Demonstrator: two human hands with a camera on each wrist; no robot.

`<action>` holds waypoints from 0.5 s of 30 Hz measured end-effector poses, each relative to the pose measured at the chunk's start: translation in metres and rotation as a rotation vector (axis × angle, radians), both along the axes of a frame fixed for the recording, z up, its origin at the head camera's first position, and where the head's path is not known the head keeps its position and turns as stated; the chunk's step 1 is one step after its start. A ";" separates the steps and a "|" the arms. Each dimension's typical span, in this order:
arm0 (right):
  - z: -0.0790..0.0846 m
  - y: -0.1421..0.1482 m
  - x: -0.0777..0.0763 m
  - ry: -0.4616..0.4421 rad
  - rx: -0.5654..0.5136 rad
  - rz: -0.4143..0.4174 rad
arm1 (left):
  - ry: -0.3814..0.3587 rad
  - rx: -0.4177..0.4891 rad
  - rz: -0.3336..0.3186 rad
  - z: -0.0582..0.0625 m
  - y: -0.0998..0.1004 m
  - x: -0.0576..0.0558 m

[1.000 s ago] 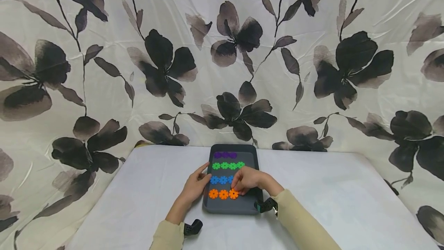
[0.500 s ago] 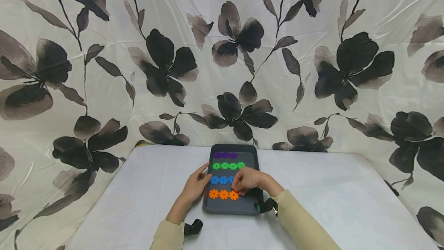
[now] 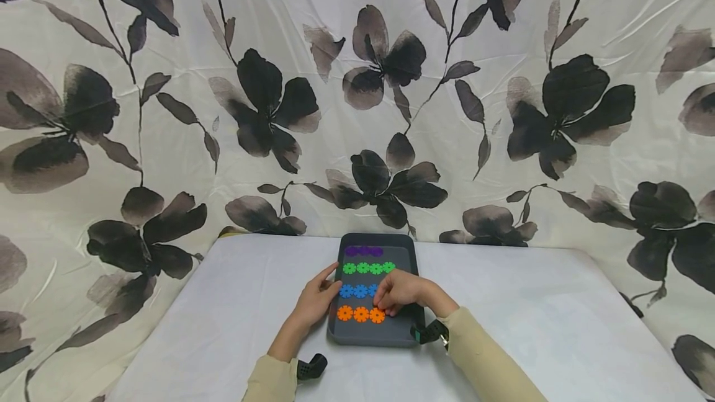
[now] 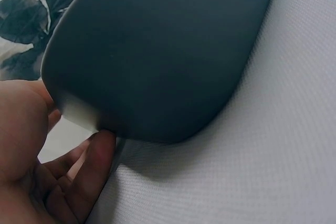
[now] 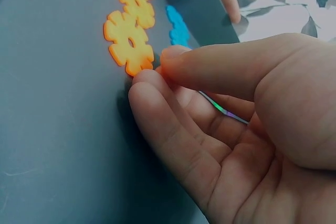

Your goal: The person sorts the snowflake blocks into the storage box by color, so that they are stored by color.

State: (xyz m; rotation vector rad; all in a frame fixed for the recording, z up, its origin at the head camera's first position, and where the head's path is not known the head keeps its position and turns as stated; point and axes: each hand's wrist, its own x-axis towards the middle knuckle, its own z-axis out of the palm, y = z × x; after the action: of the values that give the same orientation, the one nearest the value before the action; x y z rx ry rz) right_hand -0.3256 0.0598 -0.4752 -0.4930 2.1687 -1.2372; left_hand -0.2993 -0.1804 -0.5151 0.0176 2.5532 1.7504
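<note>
A dark grey tray holds rows of flat, notched flower-shaped discs. My left hand grips the tray's left side; in the left wrist view its thumb and fingers meet the tray's edge. My right hand is over the tray, pinching the right edge of the rightmost orange disc between thumb and fingertips. That disc lies against two other orange discs in a row. Above them is a row of blue discs, partly hidden by my right hand. A thin green and purple streak shows between my right fingers, its nature unclear.
Farther up the tray are a row of green discs and a row of purple discs. The tray rests on a white-covered table. A floral cloth hangs behind. Black cameras sit at both wrists.
The view has shifted slightly. Both hands, the tray and the discs keep their places.
</note>
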 end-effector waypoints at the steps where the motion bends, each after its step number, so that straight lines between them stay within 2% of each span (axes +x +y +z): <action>1: 0.000 0.000 0.000 -0.001 -0.003 0.000 | -0.001 0.000 0.001 0.000 0.000 0.000; 15: 0.001 0.002 0.002 -0.004 -0.022 0.012 | -0.009 -0.025 0.005 0.000 0.000 0.000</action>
State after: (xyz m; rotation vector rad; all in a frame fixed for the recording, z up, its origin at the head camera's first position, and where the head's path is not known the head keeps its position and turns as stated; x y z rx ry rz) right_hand -0.3241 0.0614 -0.4738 -0.5113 2.1479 -1.2554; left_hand -0.2991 -0.1800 -0.5156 0.0027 2.5714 1.7156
